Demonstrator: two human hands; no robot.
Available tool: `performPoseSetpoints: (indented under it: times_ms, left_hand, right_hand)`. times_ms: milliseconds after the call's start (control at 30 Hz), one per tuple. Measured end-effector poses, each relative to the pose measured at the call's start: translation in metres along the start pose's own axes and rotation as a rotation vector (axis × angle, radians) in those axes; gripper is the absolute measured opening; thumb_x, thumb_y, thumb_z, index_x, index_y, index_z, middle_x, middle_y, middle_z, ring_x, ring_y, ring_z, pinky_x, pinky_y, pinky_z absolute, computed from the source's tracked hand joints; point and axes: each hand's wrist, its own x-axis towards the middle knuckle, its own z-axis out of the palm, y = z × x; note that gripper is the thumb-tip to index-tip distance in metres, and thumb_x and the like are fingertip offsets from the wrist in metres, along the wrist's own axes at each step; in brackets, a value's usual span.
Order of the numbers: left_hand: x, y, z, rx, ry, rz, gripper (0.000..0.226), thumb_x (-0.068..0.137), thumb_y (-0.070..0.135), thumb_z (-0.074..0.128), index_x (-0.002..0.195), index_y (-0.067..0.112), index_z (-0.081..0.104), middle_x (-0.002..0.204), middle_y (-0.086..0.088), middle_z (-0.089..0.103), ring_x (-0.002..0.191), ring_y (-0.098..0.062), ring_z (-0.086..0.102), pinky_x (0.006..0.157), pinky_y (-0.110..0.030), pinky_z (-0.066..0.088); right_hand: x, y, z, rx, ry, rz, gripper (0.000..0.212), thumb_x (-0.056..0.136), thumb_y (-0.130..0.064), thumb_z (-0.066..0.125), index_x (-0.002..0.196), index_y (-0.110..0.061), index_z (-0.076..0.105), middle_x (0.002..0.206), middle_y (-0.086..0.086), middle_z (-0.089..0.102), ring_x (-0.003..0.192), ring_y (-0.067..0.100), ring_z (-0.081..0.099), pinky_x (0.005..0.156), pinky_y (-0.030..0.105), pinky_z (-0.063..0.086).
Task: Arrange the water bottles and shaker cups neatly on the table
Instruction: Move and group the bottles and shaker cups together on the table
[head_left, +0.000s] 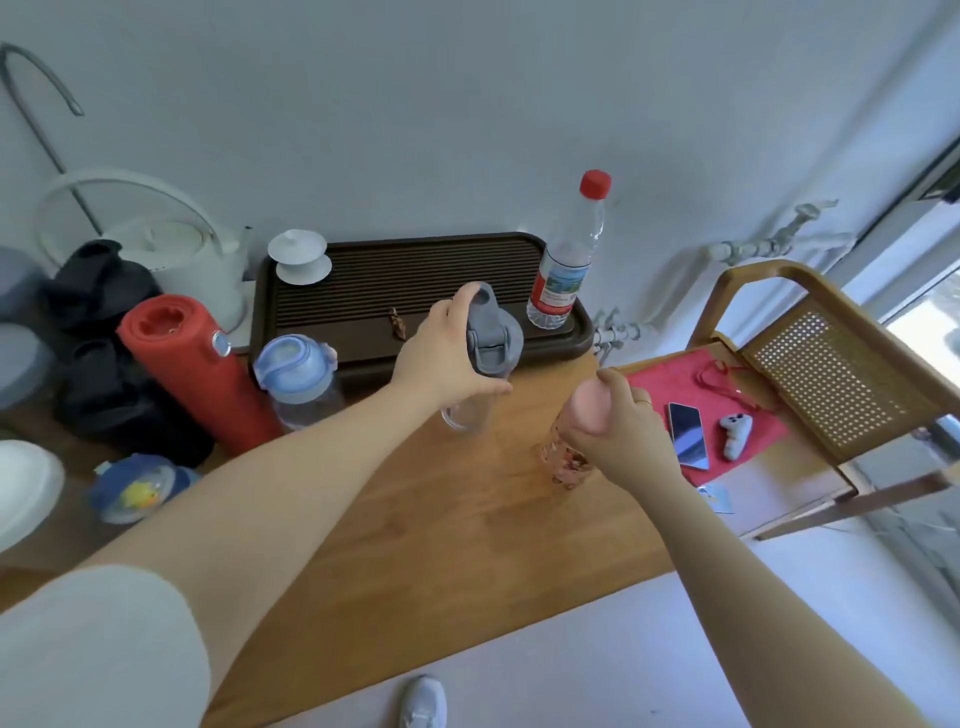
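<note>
Both hands gripping bottles: left (441, 358) grey-lidded bottle (485, 338), right (621, 426) pink-capped bottle (569, 457); wooden table (441, 519).

seven bottles (566, 249), one kettle (171, 254), one phone (688, 435)

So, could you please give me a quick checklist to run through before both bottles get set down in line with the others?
1. Left hand grips the grey-lidded clear bottle near its top: ok.
2. Right hand holds the pink-capped bottle around its cap: ok.
3. Grey lid snapped shut: cannot tell.
4. Bare wooden table in front of the hands for setting down: ok.
5. Blue-lidded bottle and red flask stand upright as neighbours to align with: ok.
6. Red-capped water bottle stands on the dark tray, not yet in the row: not ok.
</note>
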Motion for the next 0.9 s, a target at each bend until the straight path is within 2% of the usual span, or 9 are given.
performPoseSetpoints:
  times_ms: [100, 200, 267, 333, 433, 567, 667, 733, 900]
  left_hand:
    - [-0.008, -0.006, -0.002, 0.052, -0.013, 0.028, 0.096, 0.059, 0.041, 0.08, 0.136, 0.026, 0.025, 0.133, -0.005, 0.038, 0.116, -0.027, 0.046, 0.087, -0.046, 0.049]
    - [-0.032, -0.012, -0.012, -0.017, -0.011, 0.035, 0.089, 0.057, 0.041, 0.08, 0.131, 0.023, 0.032, 0.129, -0.004, 0.041, 0.115, -0.025, 0.044, 0.09, -0.047, 0.046]
    - [-0.06, -0.016, -0.026, -0.066, 0.036, 0.047, 0.089, 0.058, 0.038, 0.081, 0.131, 0.02, 0.034, 0.129, -0.003, 0.041, 0.116, -0.022, 0.043, 0.094, -0.042, 0.044]
    - [-0.093, -0.024, -0.048, -0.076, 0.094, 0.059, 0.089, 0.058, 0.034, 0.083, 0.131, 0.018, 0.034, 0.127, 0.002, 0.04, 0.114, -0.014, 0.041, 0.093, -0.031, 0.04]
    - [-0.142, -0.043, -0.086, -0.098, 0.135, 0.049, 0.092, 0.054, 0.038, 0.084, 0.131, 0.022, 0.034, 0.12, 0.012, 0.036, 0.112, -0.007, 0.04, 0.091, -0.023, 0.036]
    - [-0.192, -0.073, -0.119, -0.072, 0.17, 0.022, 0.089, 0.049, 0.055, 0.07, 0.126, 0.035, 0.031, 0.12, 0.014, 0.035, 0.113, -0.005, 0.04, 0.092, -0.021, 0.034]
    - [-0.222, -0.092, -0.134, -0.01, 0.194, -0.014, 0.087, 0.049, 0.057, 0.067, 0.124, 0.039, 0.028, 0.127, 0.008, 0.036, 0.116, -0.009, 0.04, 0.095, -0.025, 0.034]
    - [-0.239, -0.102, -0.144, 0.0, 0.208, -0.041, 0.087, 0.049, 0.058, 0.067, 0.124, 0.041, 0.027, 0.128, 0.01, 0.034, 0.116, -0.007, 0.037, 0.095, -0.025, 0.032]
    - [-0.275, -0.119, -0.166, -0.03, 0.257, -0.068, 0.088, 0.049, 0.058, 0.067, 0.125, 0.043, 0.027, 0.125, 0.017, 0.031, 0.112, 0.007, 0.031, 0.09, -0.011, 0.028]
  right_hand:
    - [-0.001, -0.003, 0.003, 0.025, 0.001, -0.05, 0.077, 0.074, -0.047, 0.068, 0.138, -0.027, 0.029, 0.135, 0.011, 0.042, 0.117, 0.034, 0.048, 0.089, 0.046, 0.049]
    - [-0.003, -0.01, 0.006, 0.044, 0.0, -0.095, 0.075, 0.071, -0.045, 0.07, 0.136, -0.027, 0.035, 0.13, 0.009, 0.045, 0.112, 0.031, 0.051, 0.084, 0.04, 0.049]
    - [-0.007, -0.019, 0.008, 0.076, 0.021, -0.134, 0.073, 0.072, -0.044, 0.069, 0.135, -0.026, 0.037, 0.126, 0.008, 0.049, 0.108, 0.028, 0.052, 0.079, 0.035, 0.046]
    - [-0.012, -0.033, 0.01, 0.122, 0.026, -0.179, 0.071, 0.073, -0.042, 0.069, 0.135, -0.027, 0.037, 0.126, 0.008, 0.05, 0.103, 0.024, 0.051, 0.078, 0.035, 0.046]
    - [-0.021, -0.066, 0.015, 0.152, -0.068, -0.276, 0.072, 0.074, -0.04, 0.071, 0.136, -0.028, 0.036, 0.129, 0.006, 0.046, 0.099, 0.016, 0.044, 0.083, 0.038, 0.049]
    - [-0.041, -0.128, 0.049, 0.072, -0.253, -0.501, 0.077, 0.071, -0.044, 0.073, 0.137, -0.031, 0.035, 0.129, 0.0, 0.046, 0.103, 0.013, 0.045, 0.084, 0.028, 0.038]
    - [-0.059, -0.167, 0.081, 0.028, -0.311, -0.617, 0.078, 0.07, -0.044, 0.073, 0.137, -0.03, 0.036, 0.125, 0.001, 0.048, 0.113, 0.021, 0.048, 0.086, 0.03, 0.041]
    - [-0.066, -0.184, 0.098, 0.009, -0.307, -0.652, 0.076, 0.071, -0.043, 0.073, 0.136, -0.03, 0.036, 0.125, 0.003, 0.048, 0.116, 0.025, 0.047, 0.089, 0.034, 0.043]
    - [-0.075, -0.203, 0.127, -0.043, -0.236, -0.596, 0.082, 0.07, -0.047, 0.073, 0.138, -0.027, 0.033, 0.133, 0.005, 0.043, 0.118, 0.03, 0.043, 0.09, 0.044, 0.047]
